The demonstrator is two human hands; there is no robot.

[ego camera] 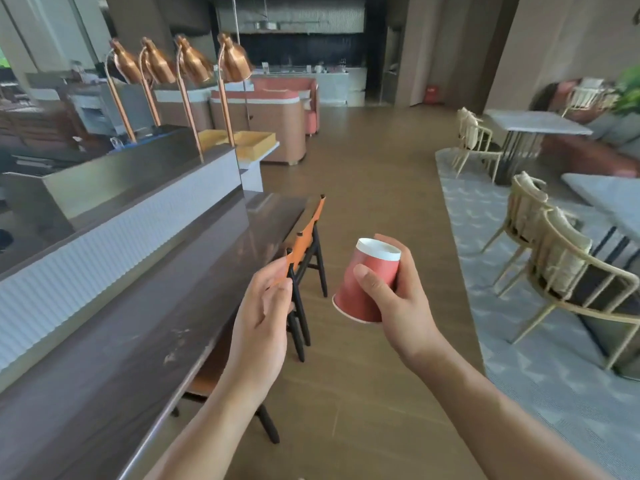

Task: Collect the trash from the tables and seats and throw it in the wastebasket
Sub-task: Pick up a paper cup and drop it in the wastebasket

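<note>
A red paper cup [367, 285] is gripped in my right hand [398, 299], held in the air over the wooden floor. The cup is upside down and tilted, with its white base up and its wide rim pointing down to the left. My left hand [263, 313] is raised beside it, just right of the dark counter edge, with its fingers loosely curled and nothing visible in them. Its fingertips overlap the orange back of a chair in the image; contact is unclear. No wastebasket is in view.
A long dark counter [138, 323] runs along the left, with orange-backed black chairs [308, 244] tucked against it and copper heat lamps [194, 60] behind. Gold-framed chairs [561, 265] and grey tables [540, 123] stand on a carpet to the right. A wooden-floored aisle [374, 174] leads ahead.
</note>
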